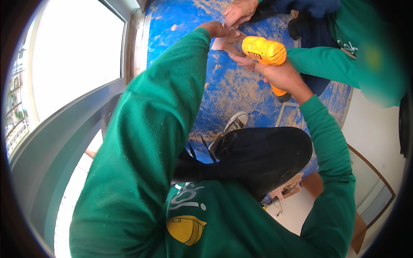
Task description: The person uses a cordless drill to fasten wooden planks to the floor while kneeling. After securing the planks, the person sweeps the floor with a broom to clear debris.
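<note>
Hands: right hand (284, 78) is grasping a yellow power drill (266, 49) round its handle; whether a finger is pressing the trigger, I cannot tell. Left hand (217, 29) is holding a wooden piece (236, 38), its arm reaching out nearly straight.
Sweatshirt: green fabric (148, 116) is covering both arms and chest, the sleeves ending at the wrists.
Knee: dark trousers (266, 152) are bending up below the drill; a dark sneaker (234, 122) is showing past them.
Drill: nose is facing left, toward the wood; its tip is hiding from view, so contact is staying unclear.
Wooden piece: it is sitting low over the sheet, among the hands, just left of the drill's nose.
Helper: a co-worker's one hand (241, 12) is reaching in beyond the wood, the other hand (245, 61) is supporting from just beside the drill.
Drilling well: likely calling for lining the nose up square, pressing steadily, and all holding fingers staying off the bit's path; the lower helping hand is looking closest to risk.
Floor: blue sheet (230, 96) is lying underneath, sawdust (247, 88) scattering across it, probably making footing slippery.
Window: bright pane (81, 47) is lighting the left side.
</note>
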### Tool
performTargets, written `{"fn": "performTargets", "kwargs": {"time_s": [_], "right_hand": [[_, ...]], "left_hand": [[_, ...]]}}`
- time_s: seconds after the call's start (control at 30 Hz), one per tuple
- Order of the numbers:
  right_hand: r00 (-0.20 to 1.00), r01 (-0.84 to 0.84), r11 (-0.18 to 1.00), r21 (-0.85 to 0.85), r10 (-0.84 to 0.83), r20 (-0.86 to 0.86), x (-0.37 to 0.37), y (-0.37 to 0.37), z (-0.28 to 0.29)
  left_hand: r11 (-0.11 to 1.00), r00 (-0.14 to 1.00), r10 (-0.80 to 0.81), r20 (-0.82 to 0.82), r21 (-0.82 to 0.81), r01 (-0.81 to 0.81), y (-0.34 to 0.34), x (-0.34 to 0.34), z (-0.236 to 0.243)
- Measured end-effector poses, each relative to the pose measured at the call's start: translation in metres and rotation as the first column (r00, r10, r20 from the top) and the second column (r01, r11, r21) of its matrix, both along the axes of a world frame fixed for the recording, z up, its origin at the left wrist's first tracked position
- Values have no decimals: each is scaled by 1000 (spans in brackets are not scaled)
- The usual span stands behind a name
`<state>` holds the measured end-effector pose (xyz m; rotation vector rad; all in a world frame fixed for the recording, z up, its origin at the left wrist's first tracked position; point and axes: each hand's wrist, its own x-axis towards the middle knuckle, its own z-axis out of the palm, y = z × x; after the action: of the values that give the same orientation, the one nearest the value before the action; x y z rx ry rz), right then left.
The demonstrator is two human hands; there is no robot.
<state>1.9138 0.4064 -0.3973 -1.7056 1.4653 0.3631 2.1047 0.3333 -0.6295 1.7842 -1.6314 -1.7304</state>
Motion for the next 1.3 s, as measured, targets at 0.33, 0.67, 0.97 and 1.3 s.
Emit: {"fn": "performTargets", "kwargs": {"time_s": [0.33,0.67,0.97,1.3], "right_hand": [[995,32,999,27,-34,94,-4,-13,-10],[998,-59,998,-28,60,29,-10,-17,-25],[992,-75,996,-52,79,98,-21,-18,-37],[983,-177,983,-44,179,42,-20,-33,-42]], "left_hand": [[989,964,-143,-225,12,149,-25,-7,-61],[973,929,-205,-308,34,227,-37,-3,-57],[975,926,-189,-326,51,217,-37,-1,-52],[991,891,-129,-435,-16,135,-30,-2,-57]]}}
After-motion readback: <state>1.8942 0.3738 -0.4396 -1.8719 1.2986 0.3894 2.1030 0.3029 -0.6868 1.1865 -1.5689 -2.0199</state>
